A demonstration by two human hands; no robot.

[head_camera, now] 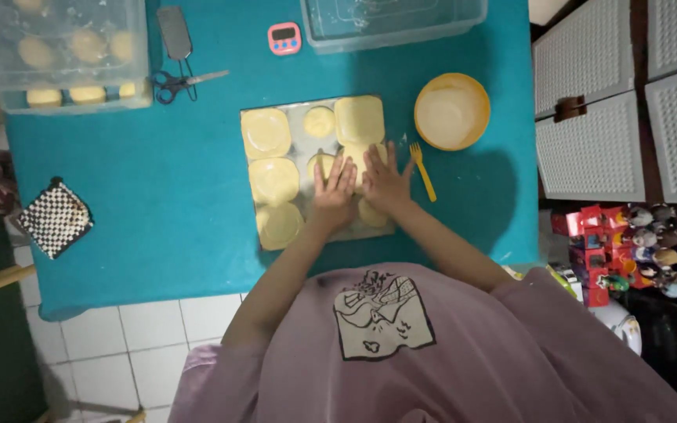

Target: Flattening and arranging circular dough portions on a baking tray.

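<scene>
Teal tabletop (158,204) takes up most of the view, with a grey tray (298,141) in the middle holding flattened yellow dough squares (266,133) and a few rounder pieces. Left hand (334,190) and right hand (385,182) lie side by side, both open flat, fingers spread, pressing down on a dough piece (356,157) in the tray, gripping nothing. Yellow bowl (452,111) and yellow fork (423,171) sit just right of it.

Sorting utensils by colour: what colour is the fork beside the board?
Yellow. The fork shows clearly in the head view, just right of the right hand.
</scene>
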